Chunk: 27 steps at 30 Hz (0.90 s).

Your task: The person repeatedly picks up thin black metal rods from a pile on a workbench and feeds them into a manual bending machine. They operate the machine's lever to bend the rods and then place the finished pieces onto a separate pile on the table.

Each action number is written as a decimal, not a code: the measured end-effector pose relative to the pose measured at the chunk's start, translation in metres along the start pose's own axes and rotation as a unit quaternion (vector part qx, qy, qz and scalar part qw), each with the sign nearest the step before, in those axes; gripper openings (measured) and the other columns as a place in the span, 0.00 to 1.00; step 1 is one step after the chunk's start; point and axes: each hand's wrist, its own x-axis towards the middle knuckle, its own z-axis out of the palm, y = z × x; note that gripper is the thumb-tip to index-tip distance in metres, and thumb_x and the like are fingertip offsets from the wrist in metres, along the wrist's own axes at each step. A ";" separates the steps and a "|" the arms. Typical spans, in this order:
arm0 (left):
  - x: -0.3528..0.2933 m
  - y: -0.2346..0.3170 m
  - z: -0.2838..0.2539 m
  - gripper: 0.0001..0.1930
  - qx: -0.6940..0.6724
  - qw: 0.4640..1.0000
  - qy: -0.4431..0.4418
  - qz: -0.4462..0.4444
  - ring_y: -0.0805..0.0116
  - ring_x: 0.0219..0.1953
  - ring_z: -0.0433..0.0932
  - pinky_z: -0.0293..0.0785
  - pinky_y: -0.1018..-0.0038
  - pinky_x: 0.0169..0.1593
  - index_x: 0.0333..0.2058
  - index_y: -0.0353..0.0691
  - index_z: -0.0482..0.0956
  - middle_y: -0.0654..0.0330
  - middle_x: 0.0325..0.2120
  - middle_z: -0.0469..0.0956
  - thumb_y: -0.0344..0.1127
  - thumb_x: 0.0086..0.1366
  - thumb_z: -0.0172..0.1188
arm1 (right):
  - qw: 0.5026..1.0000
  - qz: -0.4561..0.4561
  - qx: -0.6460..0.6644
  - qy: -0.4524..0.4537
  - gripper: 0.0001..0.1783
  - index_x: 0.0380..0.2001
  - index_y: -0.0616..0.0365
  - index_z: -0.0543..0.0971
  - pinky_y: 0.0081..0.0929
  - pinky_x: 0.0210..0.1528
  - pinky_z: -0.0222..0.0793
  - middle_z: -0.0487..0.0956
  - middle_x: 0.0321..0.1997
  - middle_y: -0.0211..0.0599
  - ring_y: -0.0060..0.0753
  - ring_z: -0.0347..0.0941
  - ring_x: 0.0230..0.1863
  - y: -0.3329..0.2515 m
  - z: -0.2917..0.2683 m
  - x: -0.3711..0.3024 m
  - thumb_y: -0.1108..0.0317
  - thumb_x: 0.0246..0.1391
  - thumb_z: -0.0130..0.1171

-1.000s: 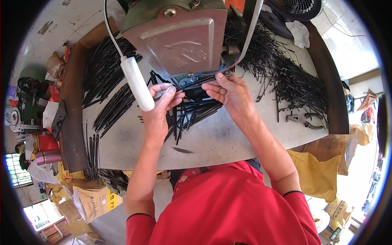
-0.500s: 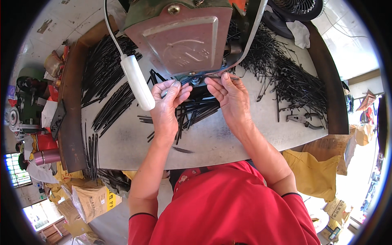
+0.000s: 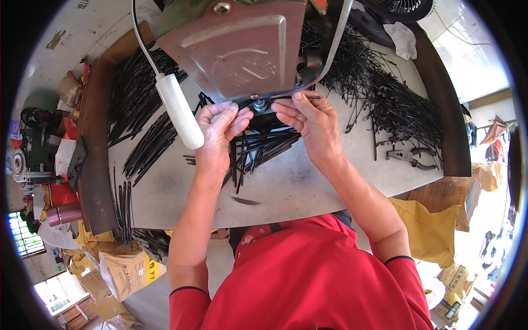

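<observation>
Both hands are raised at the front of a machine with a reddish-brown cover [image 3: 239,55]. In my right hand [image 3: 313,126], thumb and fingers pinch a thin black rod [image 3: 312,98], whose end sticks out past the thumb. My left hand [image 3: 213,143] is closed in a pinch on the other side of a small round metal fitting [image 3: 260,104]. The rod seems to run behind this fitting to the left fingers, which partly hide it. Below the hands, a loose bunch of black rods [image 3: 264,148] lies on the metal table [image 3: 308,192].
A white lamp [image 3: 180,111] hangs close to my left hand. More black rods [image 3: 148,146] lie at left, and a tangled pile of rods [image 3: 401,113] covers the right. Pliers [image 3: 410,158] rest near the raised wooden edge [image 3: 455,132]. A fan [image 3: 401,8] stands at the far right.
The whole view has shifted slightly left. My left thumb is a little higher, and the rod in my right hand now points straighter out to the right. Both hands remain beside the fitting.
</observation>
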 end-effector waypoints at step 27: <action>-0.013 -0.020 0.005 0.05 -0.116 0.993 0.033 -0.009 0.61 0.37 0.82 0.82 0.79 0.39 0.36 0.30 0.70 0.49 0.33 0.78 0.26 0.64 0.55 | 0.997 -0.078 0.003 -0.016 0.07 0.39 0.57 0.72 0.29 0.46 0.76 0.79 0.41 0.44 0.39 0.79 0.43 0.015 0.000 -0.013 0.65 0.63 0.50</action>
